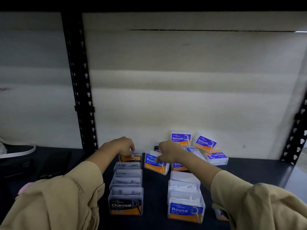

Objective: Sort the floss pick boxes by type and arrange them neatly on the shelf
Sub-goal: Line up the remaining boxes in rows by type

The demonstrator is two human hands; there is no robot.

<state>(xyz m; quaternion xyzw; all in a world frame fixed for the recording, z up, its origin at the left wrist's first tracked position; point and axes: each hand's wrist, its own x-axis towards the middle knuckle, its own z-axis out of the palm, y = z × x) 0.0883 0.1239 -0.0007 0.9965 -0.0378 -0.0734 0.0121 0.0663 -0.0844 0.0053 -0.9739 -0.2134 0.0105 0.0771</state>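
A row of Charcoal boxes (125, 203) runs front to back on the dark shelf (156, 193) at the left. My left hand (123, 146) grips the rearmost Charcoal box (130, 158) at the back of that row. To the right stands a row of Round boxes (185, 211). My right hand (167, 151) holds a tilted Round box (153, 165) by its top edge, between the two rows. Smooth boxes (181, 138) lean against the back wall, one lying flat (216, 156). Another Charcoal box (156, 147) is half hidden behind my right hand.
Black perforated shelf posts (79, 90) stand at the left and at the right (295, 138). A dark flat item (54, 163) lies on the neighbouring shelf to the left. Another box (221, 214) peeks out under my right sleeve.
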